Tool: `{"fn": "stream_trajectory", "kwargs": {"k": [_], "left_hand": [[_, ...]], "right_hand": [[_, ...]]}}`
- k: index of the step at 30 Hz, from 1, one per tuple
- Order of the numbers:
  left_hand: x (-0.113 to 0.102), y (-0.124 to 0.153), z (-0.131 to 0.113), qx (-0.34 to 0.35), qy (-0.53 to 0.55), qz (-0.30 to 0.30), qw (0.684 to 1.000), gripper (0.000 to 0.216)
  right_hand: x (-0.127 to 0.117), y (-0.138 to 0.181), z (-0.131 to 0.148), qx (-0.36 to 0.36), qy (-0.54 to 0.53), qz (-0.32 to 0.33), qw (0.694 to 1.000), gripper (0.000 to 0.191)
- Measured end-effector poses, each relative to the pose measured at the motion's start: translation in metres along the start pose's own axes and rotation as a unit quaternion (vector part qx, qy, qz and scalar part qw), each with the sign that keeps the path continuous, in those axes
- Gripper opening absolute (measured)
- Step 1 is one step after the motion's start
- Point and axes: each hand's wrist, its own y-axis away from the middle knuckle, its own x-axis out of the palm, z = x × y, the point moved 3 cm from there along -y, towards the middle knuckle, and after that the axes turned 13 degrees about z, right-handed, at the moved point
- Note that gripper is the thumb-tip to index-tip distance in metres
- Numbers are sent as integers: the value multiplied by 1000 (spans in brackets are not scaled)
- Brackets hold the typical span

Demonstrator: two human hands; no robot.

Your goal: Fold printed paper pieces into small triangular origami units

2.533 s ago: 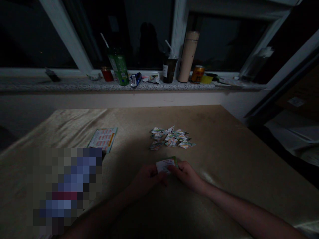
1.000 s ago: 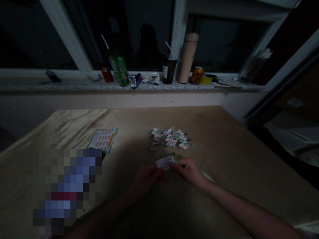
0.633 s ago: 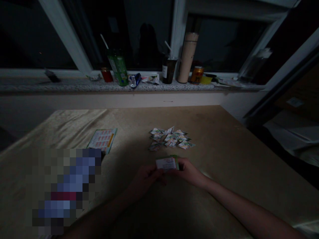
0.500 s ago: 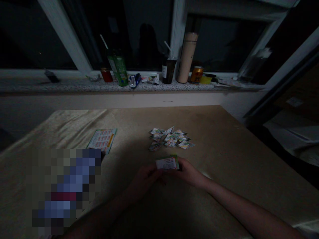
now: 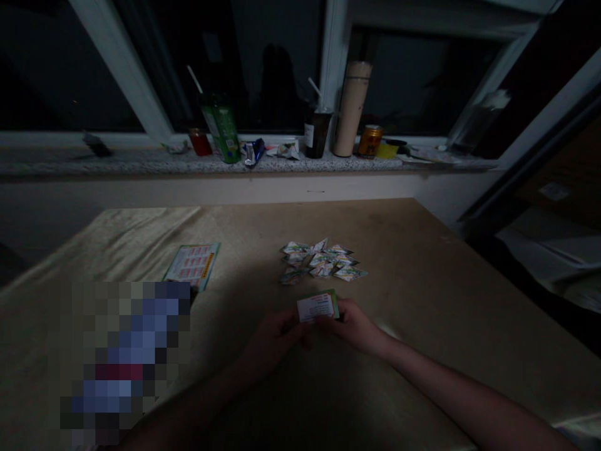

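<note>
Between both hands is a small folded sheet of printed paper [image 5: 317,307], white with red and dark print and a green edge. My left hand [image 5: 280,333] pinches its lower left side, and my right hand [image 5: 355,324] grips its right edge. Just beyond lies a cluster of several folded, pointed paper pieces [image 5: 322,261] with coloured print. Off to the left, a stack or sheet of printed paper [image 5: 193,265] with red blocks and a yellow strip lies flat; I cannot tell how many sheets it has.
The table [image 5: 413,263] has a tan cover, wrinkled at the left. A pixelated blue patch [image 5: 136,338] hides something near the left front. On the window sill [image 5: 282,164] stand a green bottle [image 5: 223,134], a dark cup [image 5: 317,134], a tall tumbler [image 5: 352,109] and an orange can [image 5: 370,141].
The paper between my hands has turned slightly, so more of its printed face shows, and it sits a little further right. My hands have barely moved.
</note>
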Motion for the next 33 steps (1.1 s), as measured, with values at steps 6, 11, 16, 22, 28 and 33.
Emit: {"fn": "stream_trajectory", "kwargs": {"k": [6, 11, 16, 22, 28, 33], "left_hand": [[-1, 2, -2, -22, -24, -10, 999, 27], [-2, 3, 2, -38, -82, -29, 996, 31], [1, 1, 3, -56, -103, -28, 993, 30], [2, 5, 0, -19, -201, -34, 979, 27], [4, 9, -6, 34, -153, 10, 988, 38], [5, 6, -3, 0, -223, -13, 975, 36]], "right_hand": [[3, 0, 1, 3, 5, -4, 1000, 29], [-9, 5, 4, -39, 134, -155, 978, 35], [-13, 12, 20, -153, 333, -132, 921, 35], [-10, 13, 23, -170, 385, -99, 902, 25], [-9, 13, 19, -177, 384, -103, 900, 28], [-7, 15, 11, -187, 391, -100, 896, 26]]}}
